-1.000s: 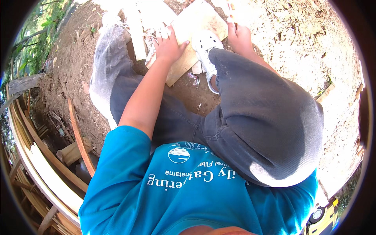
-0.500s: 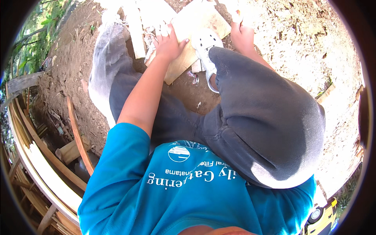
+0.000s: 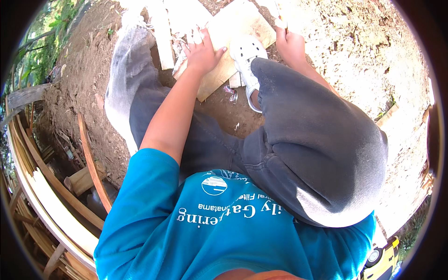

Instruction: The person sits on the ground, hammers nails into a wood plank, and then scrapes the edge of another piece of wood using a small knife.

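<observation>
On dirt (image 3: 233,116) lies the wooden board (image 3: 255,25); I see the left hand (image 3: 202,57) spread at its left edge, the right hand (image 3: 291,45) beside its right corner, closed around a slim, glare-washed object (image 3: 280,22). White lettering (image 3: 242,211) marks the shirt (image 3: 224,247).

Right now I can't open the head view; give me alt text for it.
The person's left hand rests spread on a pale wooden board, with a white clog planted on it. The right hand grips a slim item washed out by glare. Long wooden strips lie at far left.
</observation>
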### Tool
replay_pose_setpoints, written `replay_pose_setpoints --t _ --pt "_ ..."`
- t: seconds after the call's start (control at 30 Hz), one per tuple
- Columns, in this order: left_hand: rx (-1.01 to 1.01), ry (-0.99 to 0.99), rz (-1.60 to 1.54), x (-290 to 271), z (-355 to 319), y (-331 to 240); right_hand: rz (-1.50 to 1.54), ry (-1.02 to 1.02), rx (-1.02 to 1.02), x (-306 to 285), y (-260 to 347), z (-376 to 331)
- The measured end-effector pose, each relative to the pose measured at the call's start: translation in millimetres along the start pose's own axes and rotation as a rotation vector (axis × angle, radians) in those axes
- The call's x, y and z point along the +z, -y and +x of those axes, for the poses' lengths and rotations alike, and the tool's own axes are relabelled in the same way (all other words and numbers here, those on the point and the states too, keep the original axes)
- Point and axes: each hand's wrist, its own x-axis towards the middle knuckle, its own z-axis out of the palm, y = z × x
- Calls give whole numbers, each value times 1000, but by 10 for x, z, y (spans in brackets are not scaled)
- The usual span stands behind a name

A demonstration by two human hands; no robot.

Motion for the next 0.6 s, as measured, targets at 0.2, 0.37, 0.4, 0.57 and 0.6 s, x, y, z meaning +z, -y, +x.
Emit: replay_pose_setpoints --t 0.2,0.37,0.4,0.57,0.6 --pt "7 -145 -24 104 -27 32 -112 -41 -143 93 -74 -82" --pt "223 -542 -516 -36 491 -170 151 -78 -10 139 -252 -174" --pt "251 -457 -660 -149 725 -223 150 -53 20 140 -246 -184" --pt "385 -537 -669 -421 1280 -585 200 -51 9 146 -321 -111" --pt "398 -509 -716 -430 1296 -637 180 -50 22 132 -312 -111"
